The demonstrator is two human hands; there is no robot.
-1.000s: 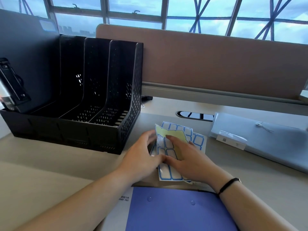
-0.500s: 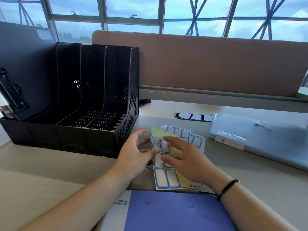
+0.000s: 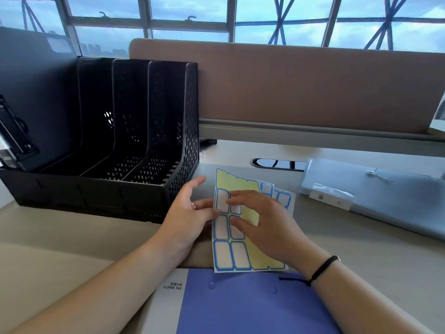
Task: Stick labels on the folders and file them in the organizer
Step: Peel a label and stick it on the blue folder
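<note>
Three organizer slots | leftmost holds black folder, apparently.

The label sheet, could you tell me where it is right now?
Centre of the head view, the label sheet lies between both hands, just beyond the blue folder and right of the black organizer.

A pale beige desk is closed off along its far edge by a brown partition panel on a grey rail. Just in front of the panel, an oval cable slot is cut into the desktop. Above the panel, metal-framed windows are seen, with crossed steel bracing and cloudy blue daylight beyond.
</note>
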